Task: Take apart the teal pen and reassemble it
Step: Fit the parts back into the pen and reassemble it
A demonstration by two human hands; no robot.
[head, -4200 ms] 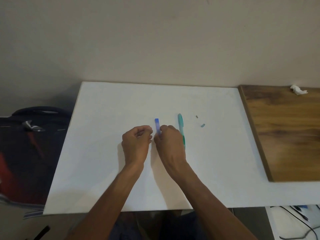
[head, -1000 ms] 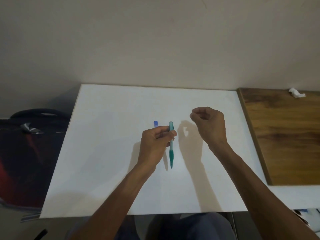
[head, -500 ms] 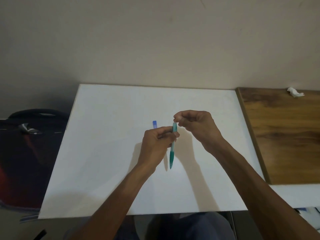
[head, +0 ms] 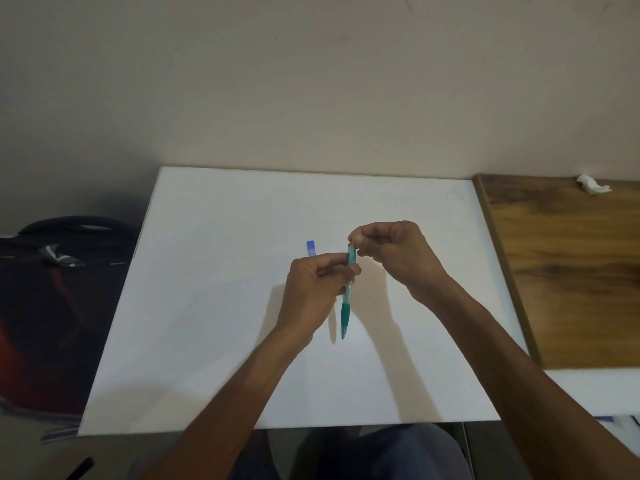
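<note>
- The teal pen [head: 347,289] is held above the middle of the white table [head: 214,306], near the frame centre, almost upright with its dark grip and tip pointing down toward the lower edge.
- The left hand [head: 315,292] grips the upper barrel; its fingers are curled around it.
- The right hand [head: 391,251] was apart at the right one second ago, then came over, and now its fingers are bunched at the top end of the pen. It seems to pinch a small part there, but the part itself is hidden, so I cannot tell what it is.
- The two small pieces that lay right of the pen some seconds ago do not show on the table now.
- A blue piece [head: 311,248] lies just beyond the left hand, not held.
- My judgement: reassembly is going on, with a small part being set into the top; the blue piece is probably not yet fitted.
</note>
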